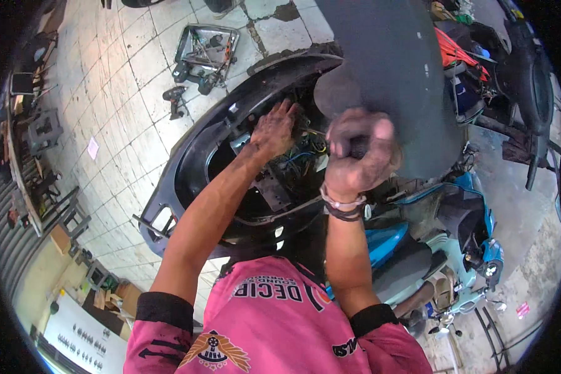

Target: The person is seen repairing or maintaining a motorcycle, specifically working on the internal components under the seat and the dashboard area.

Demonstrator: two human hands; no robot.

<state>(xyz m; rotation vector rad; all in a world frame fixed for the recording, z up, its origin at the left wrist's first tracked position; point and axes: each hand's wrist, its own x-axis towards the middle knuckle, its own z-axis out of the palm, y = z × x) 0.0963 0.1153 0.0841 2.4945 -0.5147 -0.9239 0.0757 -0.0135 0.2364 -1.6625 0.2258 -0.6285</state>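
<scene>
Open tiled floor [115, 162], drill [175, 101] and metal tool tray [183, 42] sit left of all fingers. Glossy black curved scooter shell [182, 163] surrounds the left hand [274, 129] (fingers loosely bent, hold unclear). Wires [302, 156] tangle below those fingers. Right hand [360, 149]: fingers curled, grip unclear; broad matte panel [393, 75] crowds them rightward.

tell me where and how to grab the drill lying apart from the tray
Probably by its handle, from above and the near side: the drill seems to lie flat on the tiles, its handle pointing roughly toward the scooter, its wider body farther off.
</scene>
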